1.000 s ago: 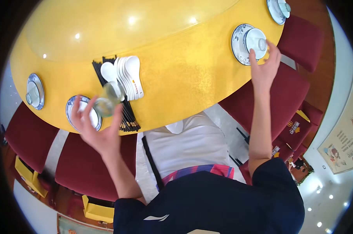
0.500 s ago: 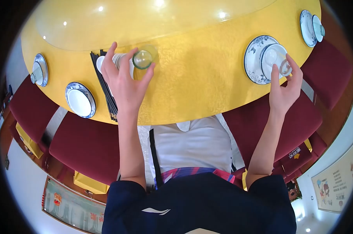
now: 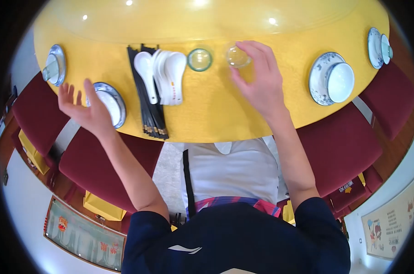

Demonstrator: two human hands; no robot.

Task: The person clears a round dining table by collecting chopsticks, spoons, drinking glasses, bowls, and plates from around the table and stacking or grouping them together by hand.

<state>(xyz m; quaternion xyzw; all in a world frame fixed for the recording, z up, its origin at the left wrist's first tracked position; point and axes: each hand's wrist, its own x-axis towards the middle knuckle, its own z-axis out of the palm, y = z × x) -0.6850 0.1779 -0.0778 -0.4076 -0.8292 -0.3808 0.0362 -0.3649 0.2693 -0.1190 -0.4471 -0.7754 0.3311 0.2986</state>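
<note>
My right hand (image 3: 264, 80) has its thumb and fingers around a clear drinking glass (image 3: 238, 55) over the yellow tablecloth. Just left of it stands a greenish glass (image 3: 200, 60), untouched. My left hand (image 3: 88, 109) is empty, fingers spread, beside a bowl (image 3: 110, 106) on a blue-patterned plate (image 3: 120, 119) that it partly hides. Between the hands lies a bundle of black chopsticks (image 3: 153, 122), with several white soup spoons (image 3: 174, 73) resting partly on it.
On the right, a white bowl (image 3: 341, 82) sits on a patterned plate (image 3: 317, 75). Further plates with bowls and glasses stand at the far left (image 3: 55, 66) and far right (image 3: 375, 48). Maroon chairs (image 3: 339, 141) line the near table edge. A glass turntable (image 3: 207, 27) covers the middle.
My left hand has let go of the greenish glass and swung left towards the near plate. My right hand has carried the clear glass leftward from the right-hand bowl.
</note>
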